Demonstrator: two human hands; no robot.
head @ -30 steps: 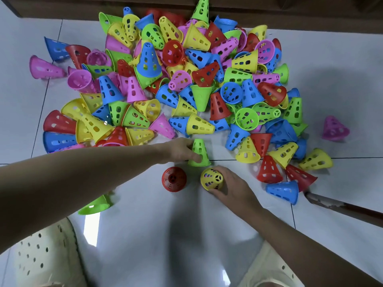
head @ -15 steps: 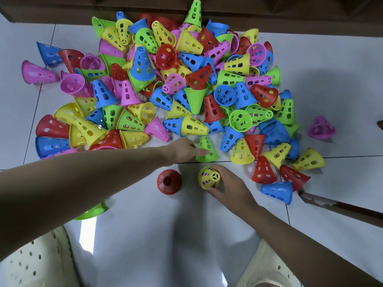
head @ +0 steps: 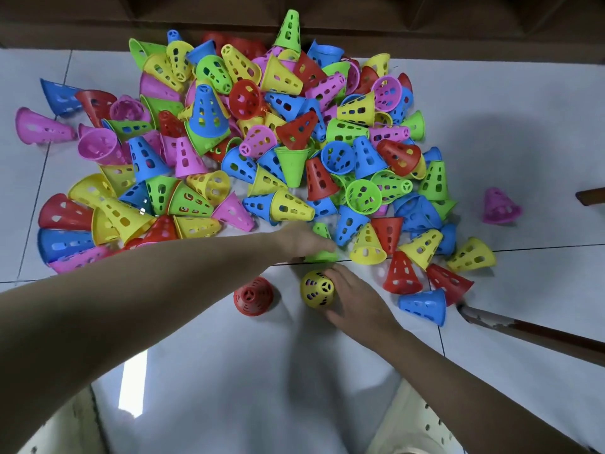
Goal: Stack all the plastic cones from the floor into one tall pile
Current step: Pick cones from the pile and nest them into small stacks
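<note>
A big heap of several perforated plastic cones (head: 262,142) in red, blue, green, yellow and pink covers the white tiled floor. My left hand (head: 302,240) grips a green cone (head: 322,244) at the heap's near edge, its fingers curled round the cone. Just below, my right hand (head: 353,299) holds an upright yellow cone (head: 317,289) from its right side. A red cone (head: 253,295) stands upright alone to the yellow one's left.
A pink cone (head: 500,206) lies apart at the right. A wooden stick (head: 530,332) runs along the floor at lower right, another end (head: 589,195) at the right edge. Dark wooden furniture (head: 425,24) borders the far side. Perforated cream footwear (head: 425,427) shows at the bottom.
My left hand has tipped and shifted the green cone slightly right, closing round it. My right hand stays on the yellow cone. The camera has moved closer.
</note>
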